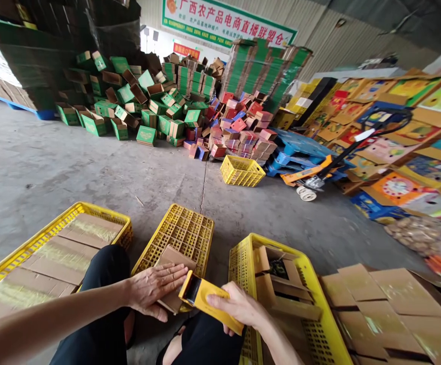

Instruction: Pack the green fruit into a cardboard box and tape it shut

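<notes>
Box under the left fingers: a small brown cardboard box [178, 257] lies directly beneath the left hand [150, 289], its far part showing beyond the fingers and its near edge below them.
Box's look: plain brown, flat-topped, tilted slightly in the view, partly hidden by the hand.
Left fingers: straight and spread flat, laid across the box top, gripping nothing; the thumb stands apart on the near side.
Right fingers: the right hand [239, 306] is closed around a yellow hand-held tape dispenser [209, 294], thumb along its upper face.
Dispenser's front: dark inside, just beside the left fingertips at the box's right side; whether it touches the box, I cannot tell.
Yellow plastic crate with a gridded top [182, 223]: under the box, between the other two near crates.
Left: a long yellow crate [81, 207] filled with taped brown cartons [68, 256].
Right: a deep yellow crate [308, 263] holding open-flapped brown cardboard [264, 289]; further right, stacked brown cartons [388, 304].
Far: heaped green boxes [146, 135], beside red and purple ones [239, 124].
</notes>
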{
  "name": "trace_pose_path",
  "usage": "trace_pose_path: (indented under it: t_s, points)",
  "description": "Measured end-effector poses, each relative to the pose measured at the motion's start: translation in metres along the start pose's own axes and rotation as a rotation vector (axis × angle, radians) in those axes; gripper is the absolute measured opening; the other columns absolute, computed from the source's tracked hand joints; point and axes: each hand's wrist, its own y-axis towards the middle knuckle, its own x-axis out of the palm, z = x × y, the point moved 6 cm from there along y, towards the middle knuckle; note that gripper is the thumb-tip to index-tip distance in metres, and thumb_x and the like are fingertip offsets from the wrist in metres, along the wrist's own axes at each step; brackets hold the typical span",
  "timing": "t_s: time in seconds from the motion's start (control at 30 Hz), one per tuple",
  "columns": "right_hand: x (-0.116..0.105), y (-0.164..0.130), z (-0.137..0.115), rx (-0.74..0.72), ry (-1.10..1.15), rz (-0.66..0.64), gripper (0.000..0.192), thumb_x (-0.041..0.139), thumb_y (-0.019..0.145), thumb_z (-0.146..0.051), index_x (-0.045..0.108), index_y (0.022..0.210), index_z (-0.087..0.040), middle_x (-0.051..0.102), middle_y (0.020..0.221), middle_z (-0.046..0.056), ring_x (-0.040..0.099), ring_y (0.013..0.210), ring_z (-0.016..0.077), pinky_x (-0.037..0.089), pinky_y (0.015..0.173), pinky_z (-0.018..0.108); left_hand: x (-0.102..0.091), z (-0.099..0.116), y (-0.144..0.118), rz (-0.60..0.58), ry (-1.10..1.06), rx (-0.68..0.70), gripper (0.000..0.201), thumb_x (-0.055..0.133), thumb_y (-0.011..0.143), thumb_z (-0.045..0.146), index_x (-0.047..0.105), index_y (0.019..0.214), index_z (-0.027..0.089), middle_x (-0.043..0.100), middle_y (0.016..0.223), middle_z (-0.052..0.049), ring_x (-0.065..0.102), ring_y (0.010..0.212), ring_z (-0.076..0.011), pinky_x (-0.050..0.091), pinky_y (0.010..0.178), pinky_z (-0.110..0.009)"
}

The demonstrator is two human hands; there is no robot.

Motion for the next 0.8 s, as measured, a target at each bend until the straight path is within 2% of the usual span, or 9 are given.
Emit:
trace_pose_path:
  t_s: [0.17, 0.33, 0.4, 0.57, 0.8]
  points:
    - [-0.003, -0.003, 0.023, 0.001, 0.074, -0.002, 0.065, 0.063, 0.079, -0.084, 0.053, 0.096, -0.022, 0.072, 0.06, 0.001, 0.069, 0.048, 0.0171, 0.041, 0.041, 0.019, 0.009, -0.005, -0.002, 0.046, 0.006, 0.009, 0.105, 0.049, 0.1, 0.073, -0.002, 0.171, 0.016, 0.021, 0.174, -0.019, 0.023, 0.161, -0.0359, 0.025, 0.131, -0.05]
    - [-0.003, -0.006, 0.036, 0.005, 0.106, 0.005, 0.07, 0.065, 0.076, -0.086, 0.052, 0.099, -0.021, 0.072, 0.06, 0.002, 0.072, 0.053, 0.0205, 0.046, 0.044, 0.021, 0.009, -0.005, -0.003, 0.021, 0.009, 0.016, 0.106, 0.049, 0.1, 0.073, -0.006, 0.171, 0.016, 0.02, 0.174, -0.02, 0.021, 0.162, -0.0348, 0.024, 0.131, -0.051]
    - [-0.003, -0.005, 0.035, 0.007, 0.09, 0.024, 0.07, 0.065, 0.077, -0.085, 0.053, 0.1, -0.021, 0.072, 0.061, 0.003, 0.073, 0.053, 0.0207, 0.047, 0.045, 0.021, 0.008, -0.004, -0.003, 0.007, 0.009, 0.007, 0.106, 0.05, 0.099, 0.073, -0.004, 0.171, 0.017, 0.019, 0.174, -0.02, 0.021, 0.162, -0.0348, 0.023, 0.131, -0.051]
    - [-0.002, -0.007, 0.027, 0.004, 0.071, 0.034, 0.067, 0.066, 0.078, -0.084, 0.058, 0.094, -0.019, 0.074, 0.063, 0.005, 0.072, 0.052, 0.0196, 0.047, 0.042, 0.02, 0.003, 0.003, 0.003, -0.017, 0.022, -0.042, 0.101, 0.055, 0.097, 0.073, 0.011, 0.172, 0.022, 0.017, 0.175, -0.016, 0.022, 0.161, -0.0373, 0.023, 0.131, -0.053]
    - [-0.001, -0.014, 0.011, -0.028, 0.027, 0.015, 0.062, 0.067, 0.081, -0.08, 0.06, 0.085, -0.019, 0.072, 0.058, 0.003, 0.07, 0.049, 0.0175, 0.048, 0.045, 0.02, 0.002, 0.016, 0.021, -0.075, -0.022, 0.025, 0.107, 0.054, 0.098, 0.072, 0.0, 0.171, 0.015, 0.023, 0.173, -0.018, 0.022, 0.161, -0.0353, 0.022, 0.133, -0.051]
